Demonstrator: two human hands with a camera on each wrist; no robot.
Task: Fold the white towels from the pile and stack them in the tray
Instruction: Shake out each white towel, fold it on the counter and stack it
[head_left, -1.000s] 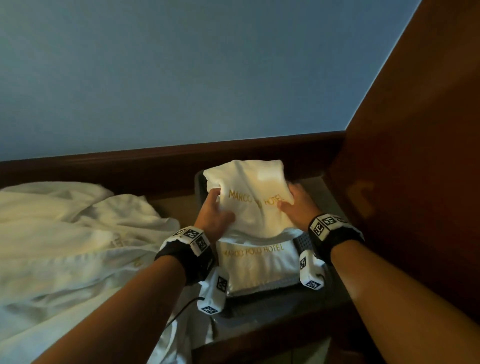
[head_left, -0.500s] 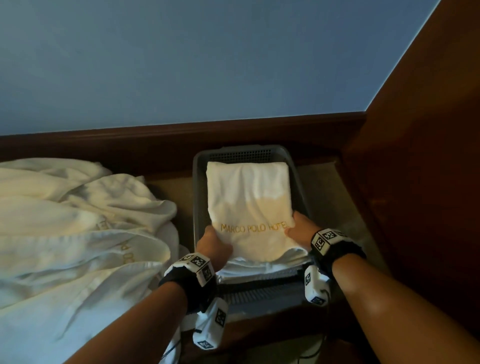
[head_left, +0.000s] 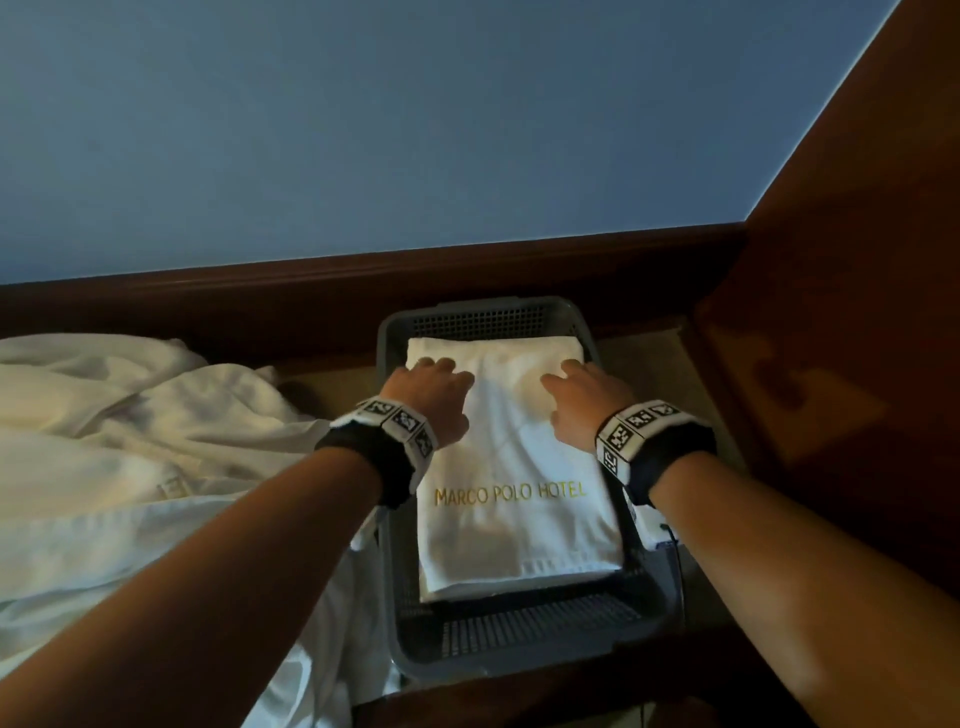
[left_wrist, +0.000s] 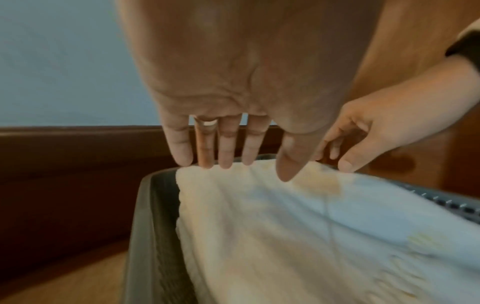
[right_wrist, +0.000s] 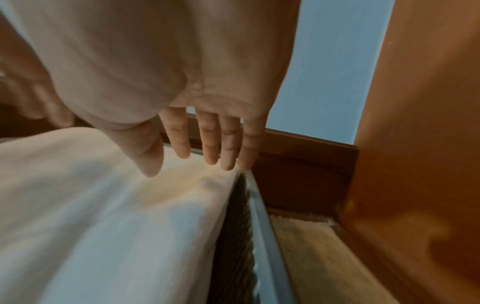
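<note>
White terry, folded: the top folded towel (head_left: 511, 467) is lying flat in the grey mesh tray (head_left: 488, 318), gold "MARCO POLO HOTEL" lettering facing up toward the near end. At least one more folded layer is showing under its near edge.

Left hand (head_left: 426, 397) is resting on the far-left corner of the towel, fingers (left_wrist: 179, 148) extended and slightly spread, tips touching the cloth at its far edge. Thumb is angling down toward the fabric. Nothing is being gripped; the palm is staying above the cloth in the left wrist view.

Right hand (head_left: 587, 400) is resting on the far-right part of the towel, fingers (right_wrist: 228, 152) straight, tips reaching the towel's far-right edge just beside the tray wall (right_wrist: 262, 216). No pinch, no curl round the fabric.

Both hands are sitting on the far end of the towel, so most of it is lying nearer than the hands, between the two forearms.

Unfolded white towel pile (head_left: 130, 457) is lying rumpled to the left, touching or overlapping the tray's near-left side. Tray is standing on a beige surface (right_wrist: 324, 257) against a dark wooden rail (head_left: 363, 275); blue wall (head_left: 363, 130) is rising behind, and a wooden panel (head_left: 857, 312) is closing the right side. Black bands with square-patterned markers are circling both wrists.
</note>
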